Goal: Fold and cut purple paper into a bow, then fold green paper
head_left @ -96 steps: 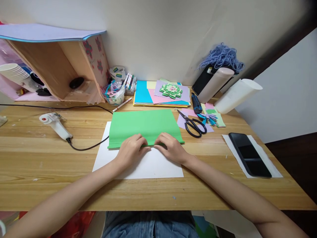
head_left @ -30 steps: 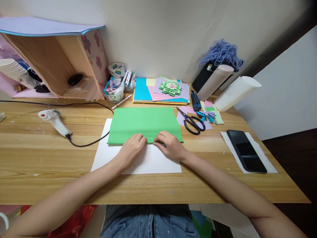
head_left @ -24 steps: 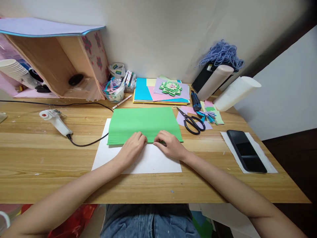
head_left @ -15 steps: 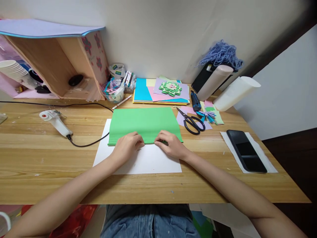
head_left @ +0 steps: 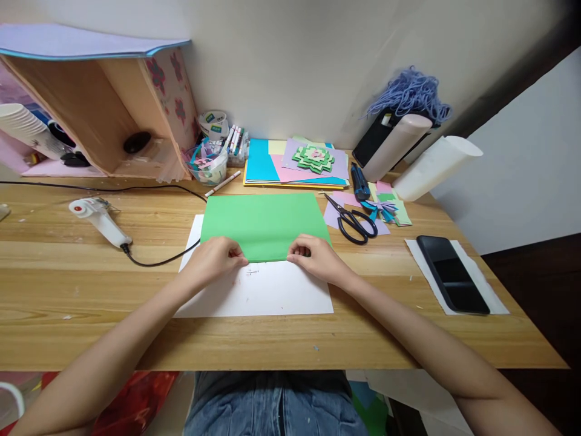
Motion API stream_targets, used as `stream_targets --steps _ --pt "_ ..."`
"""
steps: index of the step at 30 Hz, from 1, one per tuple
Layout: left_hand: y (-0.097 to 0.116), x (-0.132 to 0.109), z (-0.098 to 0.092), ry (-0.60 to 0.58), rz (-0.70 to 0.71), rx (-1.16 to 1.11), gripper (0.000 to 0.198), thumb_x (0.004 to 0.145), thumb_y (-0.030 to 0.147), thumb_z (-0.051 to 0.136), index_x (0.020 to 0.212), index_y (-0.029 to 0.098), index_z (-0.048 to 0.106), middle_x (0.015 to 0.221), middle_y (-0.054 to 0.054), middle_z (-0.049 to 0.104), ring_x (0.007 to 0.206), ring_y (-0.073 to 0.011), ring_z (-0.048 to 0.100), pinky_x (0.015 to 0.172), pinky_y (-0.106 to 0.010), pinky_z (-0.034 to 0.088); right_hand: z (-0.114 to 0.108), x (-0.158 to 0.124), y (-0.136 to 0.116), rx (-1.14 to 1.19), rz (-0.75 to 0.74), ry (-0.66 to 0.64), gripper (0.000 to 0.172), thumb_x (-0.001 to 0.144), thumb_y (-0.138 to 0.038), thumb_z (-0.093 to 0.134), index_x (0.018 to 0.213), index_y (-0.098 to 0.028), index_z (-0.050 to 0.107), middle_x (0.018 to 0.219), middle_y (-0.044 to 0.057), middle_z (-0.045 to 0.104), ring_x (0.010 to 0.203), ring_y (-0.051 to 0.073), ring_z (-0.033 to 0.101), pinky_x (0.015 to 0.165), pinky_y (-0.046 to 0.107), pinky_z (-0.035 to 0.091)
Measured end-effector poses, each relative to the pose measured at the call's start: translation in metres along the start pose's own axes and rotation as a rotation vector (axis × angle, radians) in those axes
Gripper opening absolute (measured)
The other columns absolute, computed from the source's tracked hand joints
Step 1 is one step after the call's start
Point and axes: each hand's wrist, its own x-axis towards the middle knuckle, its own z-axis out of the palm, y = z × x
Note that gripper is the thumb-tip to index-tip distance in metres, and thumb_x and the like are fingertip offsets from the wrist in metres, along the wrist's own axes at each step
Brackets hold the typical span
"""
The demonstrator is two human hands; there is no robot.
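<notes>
A green sheet of paper [head_left: 265,221] lies on a white sheet [head_left: 276,293], its near edge folded or pinched into a narrow strip. My left hand [head_left: 218,257] is closed on that near edge, left of the middle, thumb and fingertips pressed together. Right of the middle, my right hand [head_left: 313,254] pinches the same edge with its fingers curled. Small dark marks show on the white sheet between the hands. Black-handled scissors [head_left: 356,224] rest just right of the green paper.
Left stands a white glue gun [head_left: 100,221] with a black cord. Behind are stacked coloured papers [head_left: 263,166] with a layered paper flower [head_left: 314,158], and a tub of scraps [head_left: 209,166]. A blue cutter [head_left: 360,183], a paper roll [head_left: 436,168] and a phone [head_left: 451,274] are at right.
My left hand has slid left along the near edge of the green paper, widening the gap between the hands. My right hand has shifted slightly, still pinching the edge.
</notes>
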Motion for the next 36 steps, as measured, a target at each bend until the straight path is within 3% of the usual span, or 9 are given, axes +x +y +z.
stream_targets --steps 10,23,27,33,36 --pt "-0.031 -0.002 -0.013 -0.042 -0.071 0.001 0.029 0.065 0.047 0.056 0.068 0.021 0.068 0.069 -0.003 0.066 0.066 -0.0197 0.058 0.052 -0.024 0.033 -0.014 0.002 0.009 -0.061 0.109 -0.006 0.013 0.069 -0.027 0.068 0.063 -0.017 0.062 0.067 0.0 0.057 0.061 0.013 0.052 0.057 0.026 0.041" --pt "-0.054 -0.02 -0.015 -0.004 -0.233 -0.039 0.039 0.064 0.055 0.057 0.068 0.019 0.068 0.062 -0.001 0.064 0.061 -0.0169 0.053 0.052 -0.023 0.03 -0.013 -0.01 0.021 -0.111 -0.018 0.106 0.022 0.073 -0.033 0.068 0.065 -0.018 0.055 0.066 -0.001 0.05 0.065 0.014 0.048 0.06 0.026 0.038" --pt "-0.057 -0.02 -0.014 0.036 -0.176 -0.009 0.042 0.066 0.059 0.055 0.069 0.019 0.067 0.063 -0.001 0.061 0.061 -0.0165 0.053 0.053 -0.024 0.031 -0.017 -0.015 0.027 -0.099 -0.027 0.124 0.022 0.075 -0.035 0.066 0.067 -0.018 0.054 0.067 -0.001 0.051 0.066 0.014 0.048 0.06 0.026 0.038" --pt "-0.07 -0.026 -0.01 0.14 0.152 0.069 0.037 0.075 0.054 0.051 0.074 0.02 0.064 0.077 -0.002 0.058 0.067 -0.0158 0.052 0.062 -0.025 0.036 -0.022 -0.019 0.033 -0.086 -0.019 0.13 0.024 0.076 -0.037 0.065 0.067 -0.018 0.053 0.069 0.0 0.051 0.067 0.014 0.048 0.061 0.027 0.038" --pt "-0.076 -0.029 -0.008 0.145 0.212 0.078 0.035 0.08 0.052 0.048 0.078 0.02 0.063 0.077 -0.002 0.056 0.068 -0.016 0.052 0.063 -0.026 0.036 -0.021 -0.019 0.033 -0.083 -0.031 0.127 0.024 0.077 -0.038 0.064 0.067 -0.019 0.052 0.069 0.0 0.05 0.067 0.014 0.048 0.061 0.027 0.038"
